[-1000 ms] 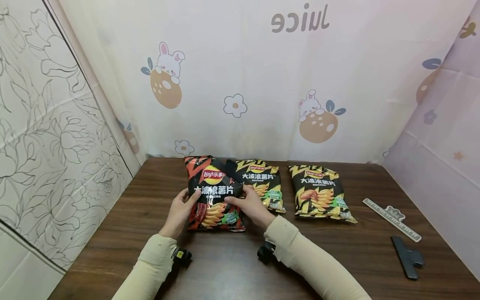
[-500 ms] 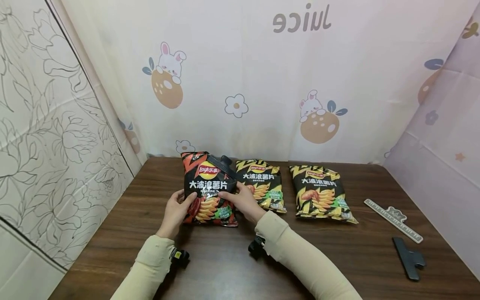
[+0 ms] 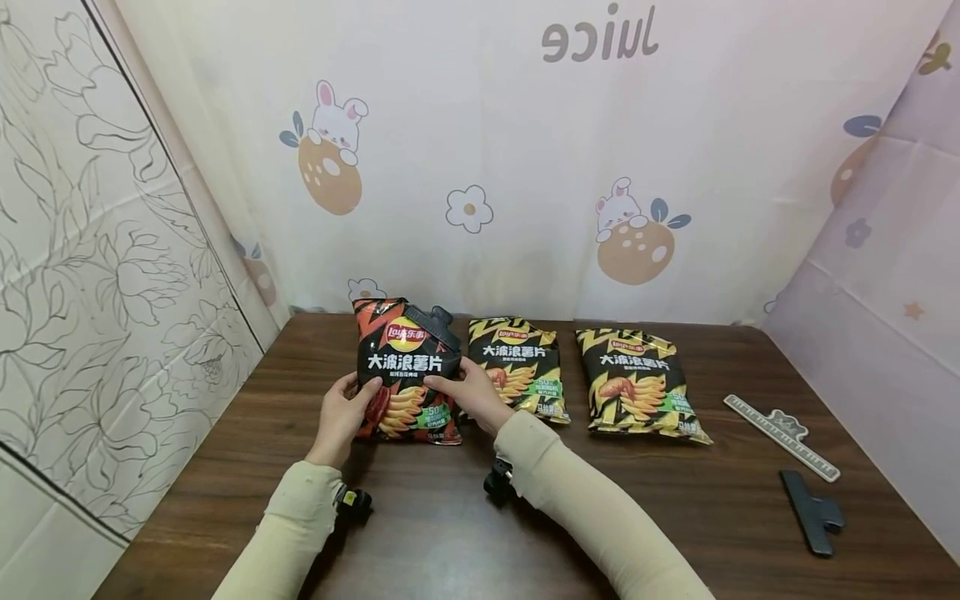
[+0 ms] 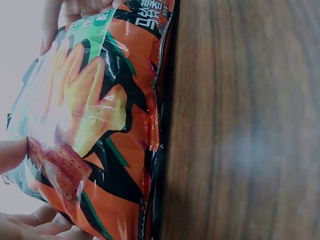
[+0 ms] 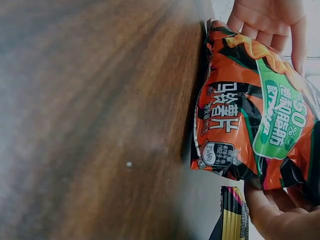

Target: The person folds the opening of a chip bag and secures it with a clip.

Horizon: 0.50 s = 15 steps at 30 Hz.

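A red and black bag of potato chips (image 3: 405, 363) stands near the back left of the table, its front facing me. My left hand (image 3: 340, 417) grips its left side, thumb on the front and fingers behind. On the other side my right hand (image 3: 477, 397) holds it the same way. A black bag clip (image 3: 435, 326) sits slantwise across the bag's upper right corner. In the left wrist view the bag's lower edge (image 4: 155, 120) is close over the wood. Seen from the right wrist, the bag (image 5: 235, 100) has a hand at each side.
Two yellow and black chip bags lie to the right, one close by (image 3: 517, 367) and one farther off (image 3: 636, 383). A white ruler-like clip (image 3: 783, 437) and another black bag clip (image 3: 812, 512) lie at the table's right. A printed curtain (image 3: 525, 250) hangs behind the table (image 3: 420, 533).
Both hands have carried the red and black chip bag left and slightly toward the back. Its black clip now shows more plainly. The other bags and clips have stayed put.
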Motion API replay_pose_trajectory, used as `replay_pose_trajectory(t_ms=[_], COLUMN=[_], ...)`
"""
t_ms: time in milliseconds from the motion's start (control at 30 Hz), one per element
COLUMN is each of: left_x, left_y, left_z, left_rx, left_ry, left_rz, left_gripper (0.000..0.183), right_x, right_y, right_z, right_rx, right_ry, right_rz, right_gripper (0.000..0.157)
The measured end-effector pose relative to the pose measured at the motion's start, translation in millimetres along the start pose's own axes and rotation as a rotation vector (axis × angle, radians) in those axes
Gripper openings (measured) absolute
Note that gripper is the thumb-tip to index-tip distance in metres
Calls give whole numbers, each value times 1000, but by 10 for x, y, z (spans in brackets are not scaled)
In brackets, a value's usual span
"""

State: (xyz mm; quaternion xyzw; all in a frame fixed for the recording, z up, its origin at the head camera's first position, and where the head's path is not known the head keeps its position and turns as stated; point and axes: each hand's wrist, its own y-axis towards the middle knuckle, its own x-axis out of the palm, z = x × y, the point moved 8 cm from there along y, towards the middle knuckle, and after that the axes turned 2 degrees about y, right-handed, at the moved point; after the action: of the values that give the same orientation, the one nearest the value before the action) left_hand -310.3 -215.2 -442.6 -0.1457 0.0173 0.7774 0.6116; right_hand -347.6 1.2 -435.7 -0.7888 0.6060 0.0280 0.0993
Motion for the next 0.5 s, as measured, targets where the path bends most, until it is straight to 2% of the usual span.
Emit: replay_pose_trajectory(t_ms=[333, 500], left_x=[-11, -14], left_y=[134, 194], left_z=[-18, 2], left_rx=[2, 18], left_ry=[-12, -29], left_rz=[-1, 6], left_gripper=[65, 61], right_x=[17, 19], right_y=[122, 144], right_z=[-20, -8], right_rx=[60, 110], right_ry=[-62, -23], right_rz=[-28, -43], right_gripper=[46, 50])
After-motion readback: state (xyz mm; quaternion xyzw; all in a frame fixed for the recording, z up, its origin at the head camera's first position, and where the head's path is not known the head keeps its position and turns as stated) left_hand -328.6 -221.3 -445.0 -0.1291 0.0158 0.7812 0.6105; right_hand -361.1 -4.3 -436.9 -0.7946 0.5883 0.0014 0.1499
